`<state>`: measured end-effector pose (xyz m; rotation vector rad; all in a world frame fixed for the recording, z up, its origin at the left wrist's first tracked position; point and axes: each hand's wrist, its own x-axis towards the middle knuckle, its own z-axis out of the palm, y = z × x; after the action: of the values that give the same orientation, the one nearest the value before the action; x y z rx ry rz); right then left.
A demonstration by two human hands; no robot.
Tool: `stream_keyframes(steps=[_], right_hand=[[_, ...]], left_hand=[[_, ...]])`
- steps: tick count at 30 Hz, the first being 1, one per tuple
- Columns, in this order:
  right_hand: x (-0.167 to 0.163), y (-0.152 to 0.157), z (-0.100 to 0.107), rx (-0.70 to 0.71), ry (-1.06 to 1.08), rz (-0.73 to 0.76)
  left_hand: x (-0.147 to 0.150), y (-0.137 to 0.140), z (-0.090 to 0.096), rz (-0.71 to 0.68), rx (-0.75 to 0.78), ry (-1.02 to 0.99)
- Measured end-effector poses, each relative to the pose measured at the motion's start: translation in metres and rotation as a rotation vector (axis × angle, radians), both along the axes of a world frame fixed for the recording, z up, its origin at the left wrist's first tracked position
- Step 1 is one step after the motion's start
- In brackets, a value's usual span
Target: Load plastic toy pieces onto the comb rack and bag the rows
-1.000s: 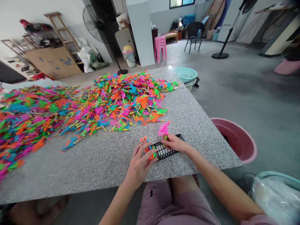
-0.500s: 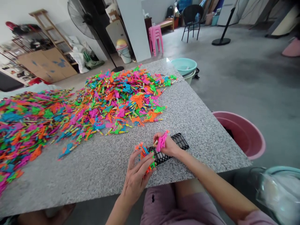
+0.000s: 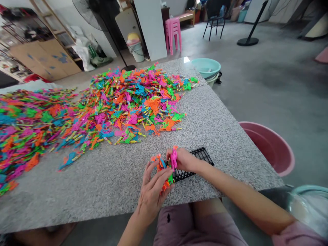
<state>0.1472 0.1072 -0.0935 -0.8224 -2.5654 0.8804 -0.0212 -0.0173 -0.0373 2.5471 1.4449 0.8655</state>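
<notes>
My right hand pinches a pink plastic toy pistol upright over the left part of a black grid rack. Fingers of my left hand curl round a cluster of orange, blue and green toy pistols at the rack's left end. Orange round tips stick out above and below those fingers. How the pistols sit in the rack is hidden by my hands. Beyond them lies a large heap of the same bright toy pistols, many with yellow, stick-like ends.
The speckled stone table has its right edge beside a pink tub and a light blue basin. A single blue toy pistol lies at the heap's near edge. A clear plastic bag is at lower right.
The pink toy pistol has turned from slanted to upright and come closer to the cluster in my left hand. The camera view has shifted slightly.
</notes>
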Motion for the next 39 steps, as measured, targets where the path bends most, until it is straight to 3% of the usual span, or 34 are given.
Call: stream_keyframes(steps=[11, 14, 17, 21, 24, 27, 32, 34, 36, 39], right_hand=[[-0.025, -0.009, 0.022, 0.154, -0.160, 0.058], [-0.022, -0.002, 0.019, 0.061, -0.137, 0.032], [-0.008, 0.026, 0.019, -0.026, -0.087, 0.060], [0.003, 0.074, 0.021, 0.169, -0.259, -0.325], [0.000, 0.088, 0.022, 0.250, -0.373, -0.386], [0.004, 0.071, 0.020, 0.139, -0.266, -0.397], [0.029, -0.010, 0.008, -0.492, 0.314, -0.388], [0.033, -0.044, 0.001, -0.647, 0.458, -0.352], [0.031, -0.068, -0.005, -0.642, 0.437, -0.371], [0.024, -0.082, -0.010, -0.408, 0.173, -0.451]], left_hand=[[0.003, 0.009, 0.004, 0.011, 0.094, -0.047], [0.004, 0.011, 0.009, -0.022, 0.066, 0.007], [0.003, 0.010, 0.009, -0.026, 0.018, 0.050], [0.001, 0.006, 0.003, -0.021, -0.039, 0.056], [0.001, 0.005, 0.002, -0.038, -0.050, 0.048], [0.001, 0.006, 0.004, -0.058, -0.041, 0.050], [0.001, 0.004, 0.008, -0.075, -0.071, 0.054], [0.000, 0.004, 0.009, -0.085, -0.087, 0.049], [0.000, 0.004, 0.011, -0.090, -0.098, 0.056], [-0.001, 0.004, 0.013, -0.094, -0.103, 0.064]])
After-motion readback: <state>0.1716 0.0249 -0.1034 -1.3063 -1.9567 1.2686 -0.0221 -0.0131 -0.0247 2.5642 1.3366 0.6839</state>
